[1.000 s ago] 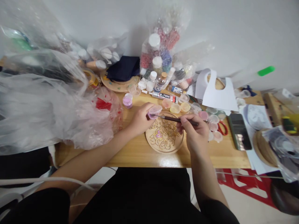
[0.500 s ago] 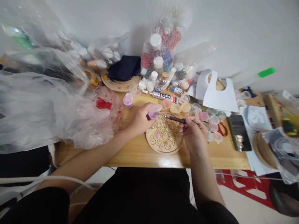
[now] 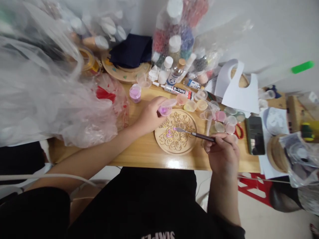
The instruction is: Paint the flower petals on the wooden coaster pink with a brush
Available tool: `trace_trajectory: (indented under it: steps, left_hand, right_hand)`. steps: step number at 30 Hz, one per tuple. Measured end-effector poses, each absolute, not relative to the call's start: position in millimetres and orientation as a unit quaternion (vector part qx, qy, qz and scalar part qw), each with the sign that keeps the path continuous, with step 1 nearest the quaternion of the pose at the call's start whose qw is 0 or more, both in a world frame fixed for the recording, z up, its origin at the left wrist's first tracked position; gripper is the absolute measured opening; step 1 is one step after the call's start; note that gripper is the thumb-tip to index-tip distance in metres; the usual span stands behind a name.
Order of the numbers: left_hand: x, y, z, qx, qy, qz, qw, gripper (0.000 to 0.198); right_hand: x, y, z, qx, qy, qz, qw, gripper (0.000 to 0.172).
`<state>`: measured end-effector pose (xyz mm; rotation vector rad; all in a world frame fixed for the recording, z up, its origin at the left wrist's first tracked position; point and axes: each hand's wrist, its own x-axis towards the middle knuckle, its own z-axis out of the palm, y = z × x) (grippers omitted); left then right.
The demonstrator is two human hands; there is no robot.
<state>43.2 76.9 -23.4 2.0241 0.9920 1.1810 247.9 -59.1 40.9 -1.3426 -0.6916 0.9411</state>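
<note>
Two hands work over a round wooden disc with a gold floral outline, which lies flat near the front edge of the desk. The left hand is closed around a small cup of purple paint at the disc's far-left rim, while the right hand pinches a thin brush whose tip lies over the disc's middle. Behind the disc sit a row of small paint cups and a glue tube.
</note>
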Motion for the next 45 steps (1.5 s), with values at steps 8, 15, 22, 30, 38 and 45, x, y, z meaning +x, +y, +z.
trace_trajectory:
  steps: [8, 15, 22, 30, 38, 45]
  left_hand:
    - [43, 77, -26, 0.767, 0.39, 0.413, 0.298, 0.03]
    - [43, 78, -26, 0.771, 0.385, 0.415, 0.291, 0.025]
    - [44, 77, -23, 0.768, 0.405, 0.394, 0.301, 0.032]
    - [44, 79, -26, 0.761, 0.369, 0.434, 0.311, 0.028]
    - [43, 78, -24, 0.761, 0.381, 0.422, 0.313, 0.035]
    - [44, 78, -23, 0.762, 0.391, 0.409, 0.317, 0.035]
  right_hand:
    - [245, -85, 35, -0.639, -0.322, 0.369, 0.593, 0.004]
    - [243, -86, 33, -0.649, -0.351, 0.363, 0.57, 0.004]
    - [243, -87, 35, -0.659, -0.364, 0.361, 0.551, 0.002]
    - [242, -88, 37, -0.666, -0.362, 0.355, 0.547, 0.002]
    - [241, -86, 39, -0.652, -0.363, 0.353, 0.565, 0.008]
    - [241, -88, 38, -0.661, -0.36, 0.359, 0.552, 0.006]
